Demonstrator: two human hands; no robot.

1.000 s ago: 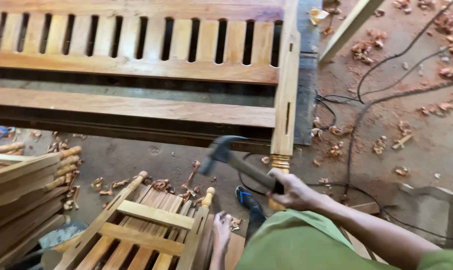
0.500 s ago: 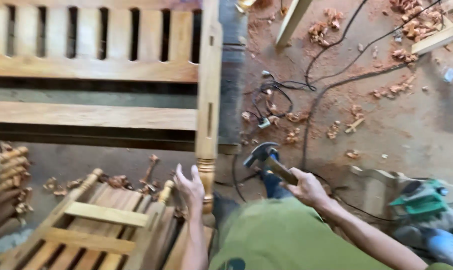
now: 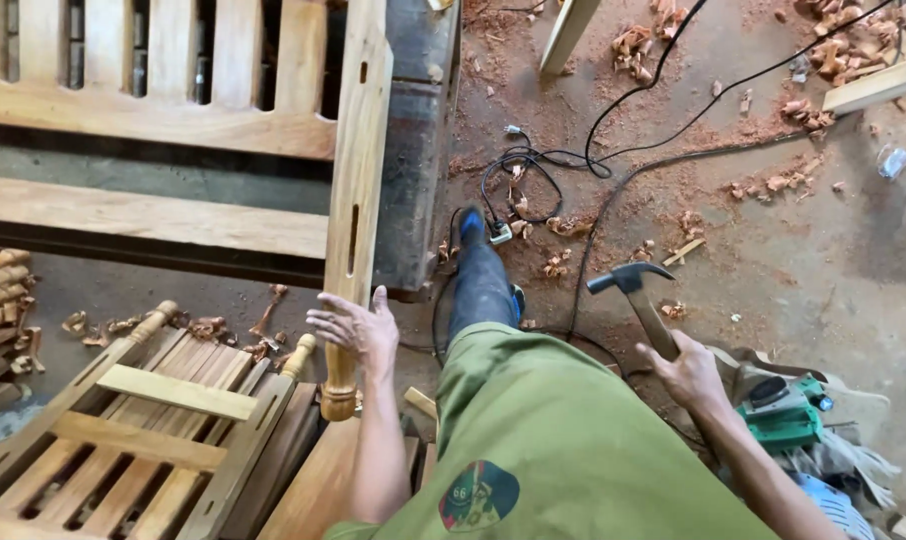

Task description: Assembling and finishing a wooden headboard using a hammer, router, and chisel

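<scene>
Hammer [image 3: 641, 300], likely head-heavy and rigid, sits clamped low on its wooden handle in the right hand [image 3: 685, 372], while the left hand [image 3: 358, 328], fingers spread, meets the stiff turned post [image 3: 353, 215].

I have just one view, from the camera on the person's head, tipped steeply down and a little forward over their own body, so the green trouser leg [image 3: 563, 440] fills the bottom middle and the dusty workshop floor [image 3: 833, 250] spreads out beyond it. It sits close enough that both forearms enter from the lower edge, while the slatted wooden frame [image 3: 163, 120] runs off the upper left corner; with no second camera, nothing overlaps
</scene>
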